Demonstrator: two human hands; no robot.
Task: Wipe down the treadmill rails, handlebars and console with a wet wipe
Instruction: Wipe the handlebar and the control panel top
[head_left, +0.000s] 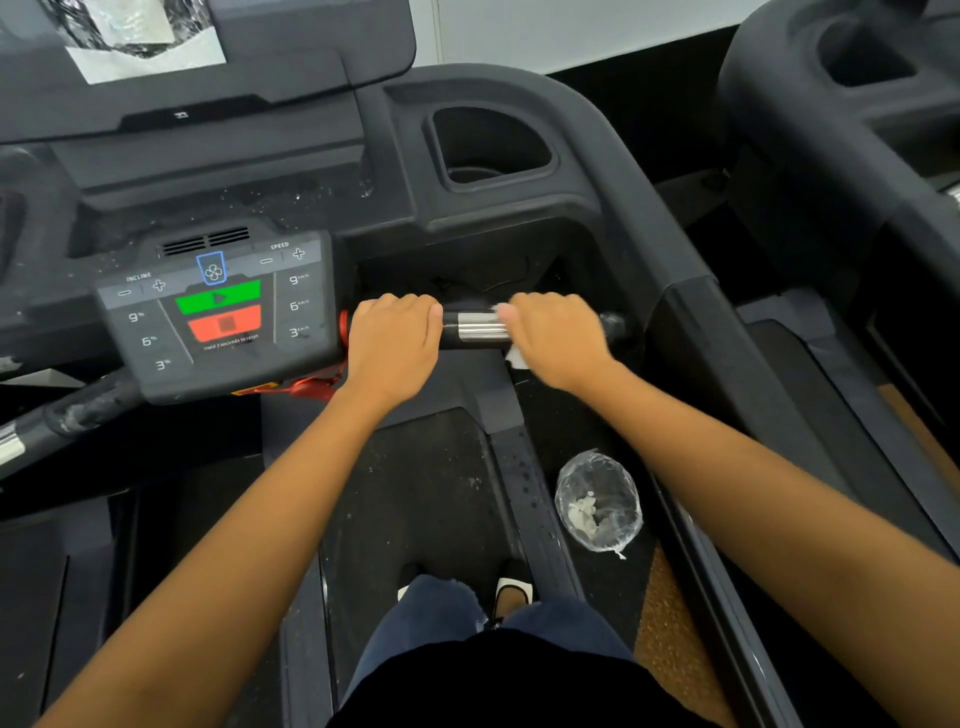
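Note:
A black handlebar with a chrome sensor band (475, 326) runs across the treadmill in front of me, right of the control panel (218, 312). My left hand (392, 343) grips the bar's left end, fingers curled over it. My right hand (558, 338) wraps the bar just right of the chrome band and holds a white wet wipe (517, 356) against it; only a corner of the wipe shows below the fingers. The hand is motion-blurred.
A clear plastic bag (597, 501) with white scraps lies on the right side rail (524, 467). The console's cup holder (488, 145) sits beyond the bar. A red safety clip (311, 387) hangs under the panel. A second treadmill (841, 119) stands at right. My feet are on the belt (415, 493).

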